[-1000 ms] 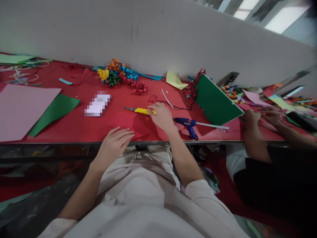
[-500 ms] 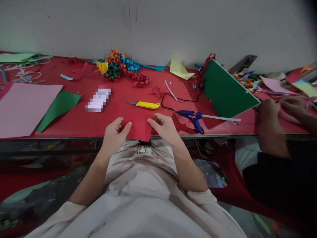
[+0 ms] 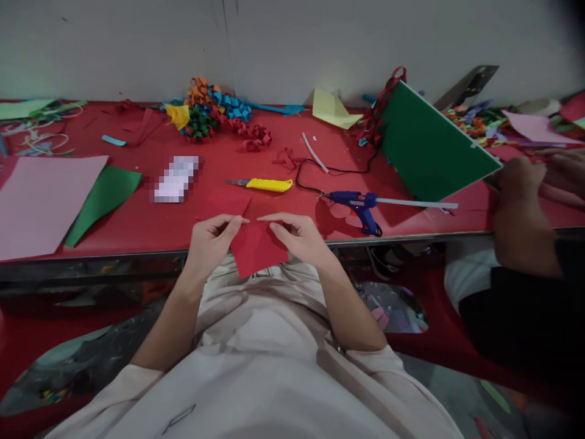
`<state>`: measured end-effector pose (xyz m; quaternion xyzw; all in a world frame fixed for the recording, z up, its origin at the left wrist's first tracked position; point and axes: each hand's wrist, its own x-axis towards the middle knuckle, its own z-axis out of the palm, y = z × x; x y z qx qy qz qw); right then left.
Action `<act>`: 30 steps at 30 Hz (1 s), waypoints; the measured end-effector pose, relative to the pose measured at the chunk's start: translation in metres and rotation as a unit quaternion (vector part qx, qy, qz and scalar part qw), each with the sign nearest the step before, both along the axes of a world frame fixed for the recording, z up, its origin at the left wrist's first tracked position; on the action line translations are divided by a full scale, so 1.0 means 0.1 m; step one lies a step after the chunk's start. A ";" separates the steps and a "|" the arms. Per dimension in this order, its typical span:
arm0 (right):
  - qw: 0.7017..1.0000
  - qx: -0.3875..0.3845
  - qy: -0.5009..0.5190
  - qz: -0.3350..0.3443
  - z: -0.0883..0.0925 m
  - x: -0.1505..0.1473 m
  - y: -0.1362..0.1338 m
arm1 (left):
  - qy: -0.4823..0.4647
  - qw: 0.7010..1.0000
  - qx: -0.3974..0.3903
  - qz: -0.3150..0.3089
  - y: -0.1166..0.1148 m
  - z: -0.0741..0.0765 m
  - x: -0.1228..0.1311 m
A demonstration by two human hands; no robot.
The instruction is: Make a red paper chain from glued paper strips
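Observation:
A sheet of red paper (image 3: pixel 259 251) hangs partly over the table's front edge, close to my lap. My left hand (image 3: pixel 214 241) pinches its upper left part between thumb and forefinger. At its upper right, my right hand (image 3: pixel 295 238) grips it the same way, fingertips pointing inward. Beyond my hands lies a yellow utility knife (image 3: pixel 269 185) with its blade out to the left. Right of it rests a blue glue gun (image 3: pixel 361 207) with a white glue stick (image 3: pixel 417 203) in its back.
A blurred-out pale rectangle (image 3: pixel 177 178), pink paper (image 3: pixel 50 204) and green paper (image 3: pixel 107 198) lie left. Curled paper chains (image 3: pixel 208 116) sit at the back. A green board (image 3: pixel 434 143) leans at right, near another person's hand (image 3: pixel 521 189). A black cord (image 3: pixel 338 184) trails from the glue gun.
The red paper has turned and come down nearer my lap. My hands have drawn closer together on it. The view has shifted slightly.

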<state>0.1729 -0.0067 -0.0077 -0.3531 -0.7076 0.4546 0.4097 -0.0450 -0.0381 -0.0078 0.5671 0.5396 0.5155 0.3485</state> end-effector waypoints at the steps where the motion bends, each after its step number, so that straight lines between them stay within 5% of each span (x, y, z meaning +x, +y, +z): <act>1: 1.000 0.001 0.006 -0.008 -0.01 -0.01 0.00 | 0.002 1.000 -0.002 0.000 0.00 0.01 0.01; 6: 0.995 0.006 0.041 -0.087 -0.06 -0.06 -0.04 | -0.009 0.999 -0.025 -0.030 -0.01 0.00 0.02; 16: 1.000 -0.006 0.017 -0.016 -0.14 0.01 -0.03 | 0.060 0.998 -0.027 -0.018 -0.01 -0.01 -0.10; 22: 0.993 0.057 -0.038 -0.091 -0.11 0.00 0.01 | 0.104 0.995 0.002 0.012 0.07 0.01 -0.11; 26: 0.930 0.168 -0.209 -0.251 0.12 -0.06 0.52 | 0.236 0.963 0.028 0.130 0.33 -0.05 -0.37; 30: 0.846 0.147 -0.401 -0.319 0.36 -0.21 1.30 | 0.375 0.898 0.149 0.176 0.52 -0.08 -0.50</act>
